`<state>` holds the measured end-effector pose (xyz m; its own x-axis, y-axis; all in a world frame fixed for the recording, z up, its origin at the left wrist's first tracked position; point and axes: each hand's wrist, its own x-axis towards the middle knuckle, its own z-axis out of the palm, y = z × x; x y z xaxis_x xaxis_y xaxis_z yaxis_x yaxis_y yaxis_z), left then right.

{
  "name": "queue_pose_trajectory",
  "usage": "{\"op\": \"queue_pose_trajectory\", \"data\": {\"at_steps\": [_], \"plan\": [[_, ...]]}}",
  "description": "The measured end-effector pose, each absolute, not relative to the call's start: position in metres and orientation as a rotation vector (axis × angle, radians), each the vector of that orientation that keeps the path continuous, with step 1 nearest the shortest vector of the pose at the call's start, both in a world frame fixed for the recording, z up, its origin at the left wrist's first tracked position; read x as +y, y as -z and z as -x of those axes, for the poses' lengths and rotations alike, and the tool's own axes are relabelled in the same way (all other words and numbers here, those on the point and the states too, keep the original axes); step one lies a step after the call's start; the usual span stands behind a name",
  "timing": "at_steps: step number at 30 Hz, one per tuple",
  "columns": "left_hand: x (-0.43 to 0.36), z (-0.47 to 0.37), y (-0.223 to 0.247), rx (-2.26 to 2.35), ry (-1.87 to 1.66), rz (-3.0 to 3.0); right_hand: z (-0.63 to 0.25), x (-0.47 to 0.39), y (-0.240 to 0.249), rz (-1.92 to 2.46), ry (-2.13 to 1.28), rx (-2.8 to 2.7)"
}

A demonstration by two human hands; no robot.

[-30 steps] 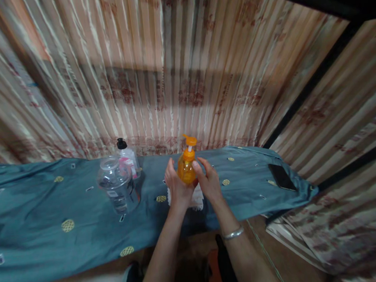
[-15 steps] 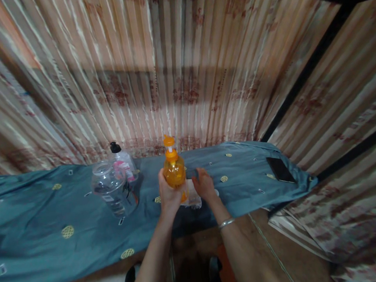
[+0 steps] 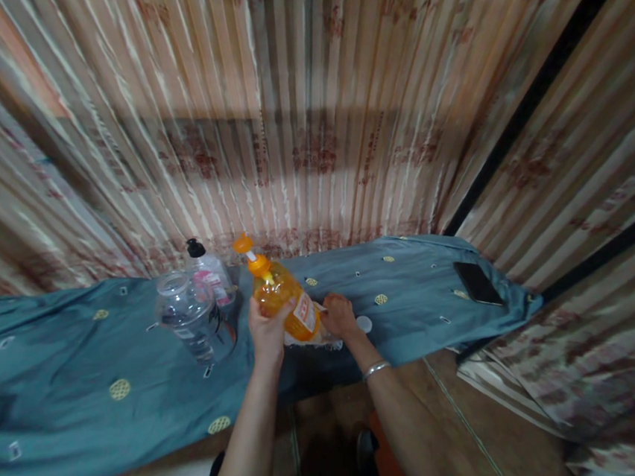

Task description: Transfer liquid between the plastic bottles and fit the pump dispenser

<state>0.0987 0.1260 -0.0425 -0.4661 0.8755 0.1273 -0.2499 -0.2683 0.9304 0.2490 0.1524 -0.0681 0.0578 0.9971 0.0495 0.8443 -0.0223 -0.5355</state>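
My left hand (image 3: pixel 266 327) grips an orange pump bottle (image 3: pixel 284 299) and holds it lifted and tilted to the left, its pump head pointing up-left and its white label facing right. My right hand (image 3: pixel 339 317) is closed on a white cloth (image 3: pixel 327 336) that lies under the bottle's base on the blue-green tablecloth (image 3: pixel 83 365). A silver bangle sits on my right wrist.
A clear plastic jar (image 3: pixel 191 321) and a clear bottle with a black cap (image 3: pixel 209 278) stand left of my hands. A small white round lid (image 3: pixel 364 324) lies right of my right hand. A black phone (image 3: pixel 477 282) rests near the table's right end. A curtain hangs behind.
My left hand took the orange bottle alone and tipped it leftward. My right hand let go of the bottle and dropped onto the white cloth below it.
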Motion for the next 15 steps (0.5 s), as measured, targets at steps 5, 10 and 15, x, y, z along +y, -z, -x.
{"op": "queue_pose_trajectory", "data": {"at_steps": [5,10,15], "plan": [[0.116,-0.092,0.026,1.119,-1.865,-0.776,-0.261,0.158,0.058,1.802,-0.576,-1.608],[0.11,-0.092,0.019,1.125,-1.827,-0.836,-0.271,0.161,0.037,1.539,-0.687,-1.363],[0.108,-0.102,0.023,1.167,-1.75,-0.963,-0.251,0.156,0.006,1.238,-0.827,-1.23]]}}
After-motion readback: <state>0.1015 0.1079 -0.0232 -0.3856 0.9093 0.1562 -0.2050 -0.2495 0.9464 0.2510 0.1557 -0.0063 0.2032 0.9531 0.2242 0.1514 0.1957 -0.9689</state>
